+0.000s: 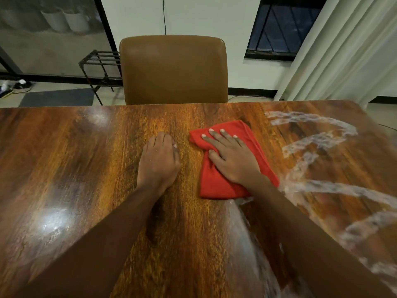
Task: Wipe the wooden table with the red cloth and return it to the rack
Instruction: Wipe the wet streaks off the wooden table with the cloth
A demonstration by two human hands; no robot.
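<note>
Head view looks down on a glossy wooden desk (64, 168) that fills the lower 2 thirds of the frame. 2 bare forearms reach in from the bottom edge.

The right hand (233, 160) lies palm down on the red cloth (217, 183), just right of the frame's centre. Its grip is open: 4 fingers are straight and spread across the upper part of the cloth, and the thumb points left along the fabric. It presses on the cloth and does not pinch it. The cloth is folded into a rough rectangle and lies flat on the desk, tilted so that its far corner points to the upper right.

The left hand (159, 162) rests on bare wood just left of the cloth, close to it but not touching. Its fingers are bent under at the knuckles and its grip holds nothing.

Pale wet streaks (311, 143) curve in arcs over the right part of the desk. 1 more streak runs from the cloth's lower edge down under the right forearm. Soft light patches gleam on the left part.

Past the far edge of the desk stands a brown padded chair (174, 69), its back facing the camera. Left of the chair, against the wall, is a dark metal rack (100, 61) with bars across its top. A grey mat (58, 97) lies on the floor in front of it. At the upper right are a barred window (279, 24) and a pale curtain (343, 50).
</note>
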